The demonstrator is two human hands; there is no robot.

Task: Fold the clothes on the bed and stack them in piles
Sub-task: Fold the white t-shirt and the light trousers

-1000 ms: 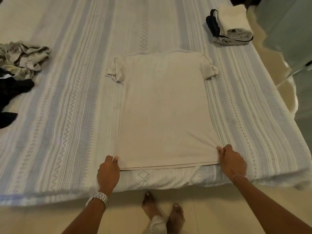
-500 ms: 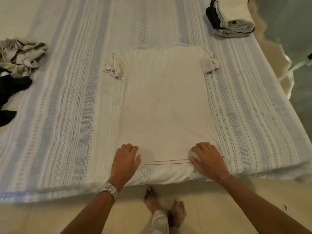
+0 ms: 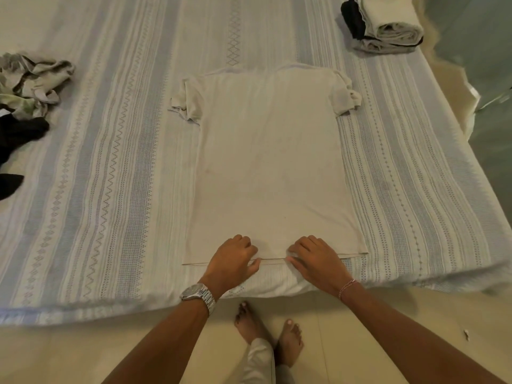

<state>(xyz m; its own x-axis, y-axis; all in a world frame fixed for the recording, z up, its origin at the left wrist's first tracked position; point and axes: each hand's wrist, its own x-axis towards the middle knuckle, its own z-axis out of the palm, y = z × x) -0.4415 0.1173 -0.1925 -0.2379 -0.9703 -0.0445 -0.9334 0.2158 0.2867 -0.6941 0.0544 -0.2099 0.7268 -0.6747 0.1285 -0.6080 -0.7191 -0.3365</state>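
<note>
A beige T-shirt [image 3: 270, 167] lies flat on the striped bed [image 3: 110, 176], collar at the far end and hem at the near edge. Both short sleeves are bunched at its sides. My left hand [image 3: 231, 260] and my right hand [image 3: 315, 259] sit close together at the middle of the hem. Each hand's fingers curl on top of the cloth, with the thumb at the hem's edge, pinching it. A folded pile [image 3: 388, 23] of light and dark clothes stands at the bed's far right corner.
Crumpled unfolded clothes [image 3: 30, 84], light ones and a black one [image 3: 16, 134], lie at the bed's left side. The bed's near edge runs just in front of my bare feet [image 3: 266, 331] on the tiled floor. A greenish wall stands to the right of the bed.
My hands have slid inward along the hem from the shirt's two bottom corners to its middle. The shirt itself has stayed in place.
</note>
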